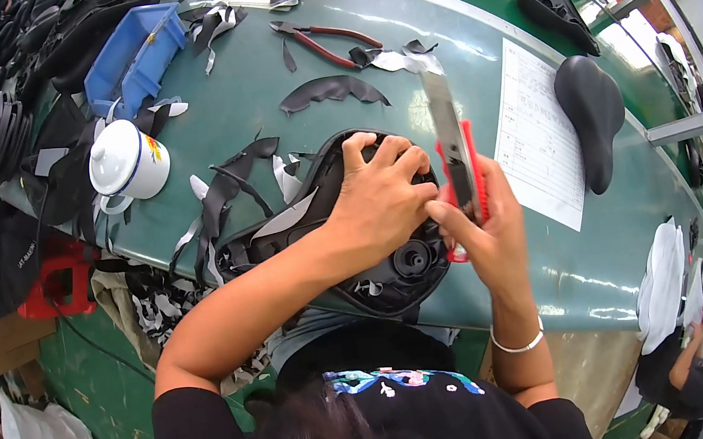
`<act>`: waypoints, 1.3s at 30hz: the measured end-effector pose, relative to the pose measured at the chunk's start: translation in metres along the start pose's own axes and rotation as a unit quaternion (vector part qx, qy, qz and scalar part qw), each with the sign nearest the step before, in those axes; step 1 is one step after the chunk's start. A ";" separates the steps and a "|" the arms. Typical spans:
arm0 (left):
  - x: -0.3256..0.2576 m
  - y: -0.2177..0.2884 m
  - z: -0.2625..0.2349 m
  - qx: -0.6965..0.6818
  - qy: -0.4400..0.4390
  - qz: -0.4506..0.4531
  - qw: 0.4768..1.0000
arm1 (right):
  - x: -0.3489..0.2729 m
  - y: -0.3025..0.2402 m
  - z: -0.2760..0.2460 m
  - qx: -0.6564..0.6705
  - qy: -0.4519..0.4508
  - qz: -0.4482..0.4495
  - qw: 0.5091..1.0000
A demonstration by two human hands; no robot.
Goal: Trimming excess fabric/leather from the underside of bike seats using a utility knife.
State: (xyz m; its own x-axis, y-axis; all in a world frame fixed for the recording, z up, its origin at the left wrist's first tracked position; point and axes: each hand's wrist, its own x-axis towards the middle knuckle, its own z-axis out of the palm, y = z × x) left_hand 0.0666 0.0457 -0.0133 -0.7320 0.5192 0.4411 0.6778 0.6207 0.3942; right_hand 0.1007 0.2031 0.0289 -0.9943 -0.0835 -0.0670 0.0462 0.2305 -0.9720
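A black bicycle saddle (358, 287) lies upside down at the table's near edge, its hollow underside facing up. My left hand (375, 193) reaches across it, fingers curled over the far right part of its rim. A loose light-grey flap shows along its left side. In my right hand (497, 228), just right of the saddle, is a red utility knife (452, 148) with a long grey blade pointing up and away. The thumb of my right hand is close to my left fingers; whether they touch I cannot tell. Black trimmed scraps (227, 189) lie left of the saddle.
Beyond the saddle are red-handled pliers (332, 39) and a curved black strip (331, 92). A white lidded enamel mug (131, 162) and a blue bin (133, 56) stand left. A printed sheet (540, 134) and a finished saddle (591, 117) lie right. Other people (702, 371) sit nearby.
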 end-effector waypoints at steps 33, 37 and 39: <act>-0.024 -0.028 -0.111 -0.609 0.377 -0.218 0.663 | -0.037 -0.032 -0.059 -0.635 -0.213 -0.205 0.714; -0.010 -0.028 -0.099 -0.053 0.102 -0.110 0.987 | -0.068 -0.033 -0.058 -0.605 -0.160 -0.124 0.770; -0.007 -0.018 -0.082 0.059 -0.146 -0.006 0.988 | -0.063 -0.038 -0.055 -0.600 -0.145 -0.127 0.777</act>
State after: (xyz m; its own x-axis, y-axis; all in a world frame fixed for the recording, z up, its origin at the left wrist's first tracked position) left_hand 0.0652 -0.0176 0.0428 -0.7405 0.6476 0.1796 0.6687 0.6830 0.2940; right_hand 0.1560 0.2532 0.0827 -0.8849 -0.4487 -0.1252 -0.4440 0.8937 -0.0644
